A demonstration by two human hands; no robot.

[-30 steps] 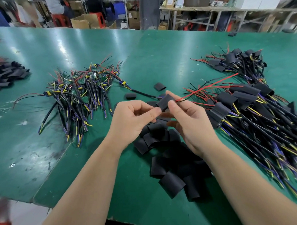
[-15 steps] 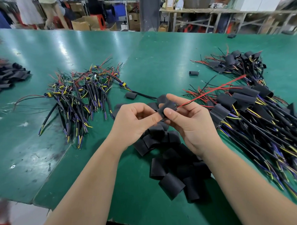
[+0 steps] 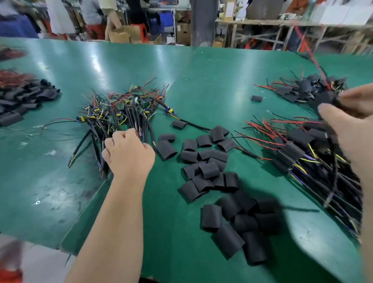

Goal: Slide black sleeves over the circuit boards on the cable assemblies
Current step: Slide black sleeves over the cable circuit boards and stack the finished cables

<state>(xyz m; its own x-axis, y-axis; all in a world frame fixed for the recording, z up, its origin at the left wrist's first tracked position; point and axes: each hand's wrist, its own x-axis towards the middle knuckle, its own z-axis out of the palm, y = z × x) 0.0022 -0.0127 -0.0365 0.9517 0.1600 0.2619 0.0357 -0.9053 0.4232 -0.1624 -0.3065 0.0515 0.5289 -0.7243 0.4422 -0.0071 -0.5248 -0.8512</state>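
A heap of bare cable assemblies (image 3: 125, 113) with green circuit boards lies at the centre left. My left hand (image 3: 128, 153) rests on its near edge, fingers curled into the cables. Loose black sleeves (image 3: 209, 168) are scattered in the middle, with more of them closer to me. My right hand (image 3: 354, 122), blurred, is raised at the far right and holds a sleeved cable assembly (image 3: 328, 98) whose red wire trails upward. Under it lies the pile of sleeved assemblies (image 3: 308, 149).
The green table (image 3: 200, 81) has a seam and a near edge low on the left. Another heap of sleeves (image 3: 21, 102) lies far left, a second sleeved pile (image 3: 302, 86) far right. People, boxes and shelving stand behind the table.
My hands have parted. The right hand carried the sleeved assembly up and to the right over the finished pile. The left hand let go and moved left onto the bare cables.
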